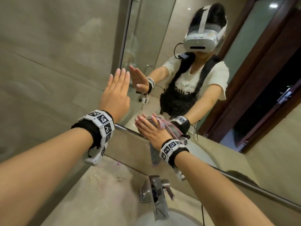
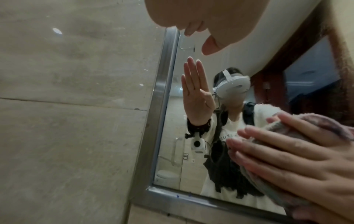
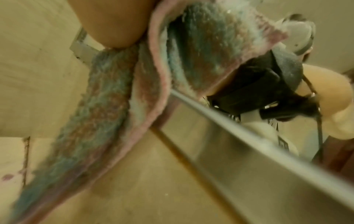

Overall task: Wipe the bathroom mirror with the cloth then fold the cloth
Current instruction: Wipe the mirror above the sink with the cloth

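Note:
The bathroom mirror point(image 1: 164, 30) has a steel frame point(image 1: 125, 128). My right hand point(image 1: 151, 130) lies flat with straight fingers near the mirror's lower left corner and presses a grey-and-pink cloth point(image 1: 154, 156) against the glass. Part of the cloth hangs below the frame. In the left wrist view the right hand point(image 2: 287, 160) covers the cloth point(image 2: 300, 127). In the right wrist view the cloth point(image 3: 107, 98) drapes over the frame point(image 3: 229, 136). My left hand point(image 1: 115, 90) is raised flat, empty, at the mirror's left edge; whether it touches is unclear.
A chrome faucet point(image 1: 156, 193) stands below my right arm, over a white basin point(image 1: 172, 217). The beige counter point(image 1: 97, 185) meets the tiled wall point(image 1: 48, 62) on the left. The mirror reflects a person with a headset and a dark wooden door.

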`<action>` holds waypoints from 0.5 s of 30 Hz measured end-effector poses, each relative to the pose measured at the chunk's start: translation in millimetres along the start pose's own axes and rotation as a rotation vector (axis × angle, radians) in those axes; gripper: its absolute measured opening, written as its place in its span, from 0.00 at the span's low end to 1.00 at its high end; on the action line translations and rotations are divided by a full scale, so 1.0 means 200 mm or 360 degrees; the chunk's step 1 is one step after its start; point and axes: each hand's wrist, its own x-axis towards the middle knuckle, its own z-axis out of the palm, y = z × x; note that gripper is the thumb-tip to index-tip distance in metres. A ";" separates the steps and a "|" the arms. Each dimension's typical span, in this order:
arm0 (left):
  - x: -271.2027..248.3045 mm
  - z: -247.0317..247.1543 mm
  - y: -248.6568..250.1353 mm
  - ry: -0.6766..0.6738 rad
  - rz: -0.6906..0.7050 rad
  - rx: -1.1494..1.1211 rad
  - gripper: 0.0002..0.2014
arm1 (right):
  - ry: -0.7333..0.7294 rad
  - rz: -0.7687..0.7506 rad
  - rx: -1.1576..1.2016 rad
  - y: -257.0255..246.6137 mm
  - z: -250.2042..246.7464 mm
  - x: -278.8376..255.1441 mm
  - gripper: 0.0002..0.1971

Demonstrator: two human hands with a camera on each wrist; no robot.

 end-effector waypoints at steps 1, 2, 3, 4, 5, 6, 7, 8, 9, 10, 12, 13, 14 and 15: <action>0.00 -0.01 0.01 -0.0011 0.0003 -0.0005 0.33 | 0.0003 -0.0019 0.0028 0.02 -0.01 -0.01 0.43; 0.01 -0.02 0.02 -0.0011 0.0005 -0.0007 0.34 | 0.0028 -0.0021 0.0077 0.05 -0.03 -0.02 0.40; 0.01 -0.02 0.03 0.0006 0.0005 -0.0009 0.34 | 0.0030 -0.0013 0.0111 0.10 -0.04 -0.04 0.36; 0.02 -0.03 0.04 0.0025 0.0005 -0.0016 0.34 | 0.0039 0.0000 0.0093 0.15 -0.07 -0.05 0.32; 0.02 -0.04 0.04 0.0036 -0.0001 -0.0030 0.34 | 0.0050 0.0019 0.0067 0.21 -0.10 -0.06 0.29; 0.03 -0.04 0.05 0.0039 -0.0016 -0.0053 0.34 | 0.0077 0.0041 0.0055 0.28 -0.13 -0.07 0.28; 0.03 -0.05 0.06 0.0042 -0.0033 -0.0082 0.34 | 0.0109 0.0048 0.0056 0.35 -0.17 -0.08 0.27; 0.03 -0.05 0.07 0.0050 -0.0042 -0.0107 0.33 | 0.0140 0.0038 0.0025 0.43 -0.21 -0.10 0.27; 0.04 -0.05 0.09 0.0072 -0.0039 -0.0117 0.31 | 0.0171 0.0027 -0.0031 0.51 -0.25 -0.11 0.27; 0.04 -0.06 0.10 0.0098 -0.0026 -0.0117 0.30 | 0.0193 0.0037 -0.0079 0.60 -0.30 -0.12 0.28; 0.08 -0.09 0.13 0.0146 0.0015 -0.0128 0.29 | 0.0226 0.0123 -0.0140 0.79 -0.42 -0.13 0.28; 0.10 -0.11 0.15 0.0173 0.0033 -0.0140 0.29 | 0.0247 0.0202 -0.0196 0.89 -0.49 -0.12 0.28; 0.14 -0.14 0.16 0.0207 0.0048 -0.0149 0.29 | 0.0267 0.0305 -0.0258 0.99 -0.58 -0.11 0.28; 0.18 -0.18 0.17 0.0244 0.0065 -0.0154 0.29 | 0.0296 0.0422 -0.0294 1.10 -0.66 -0.10 0.28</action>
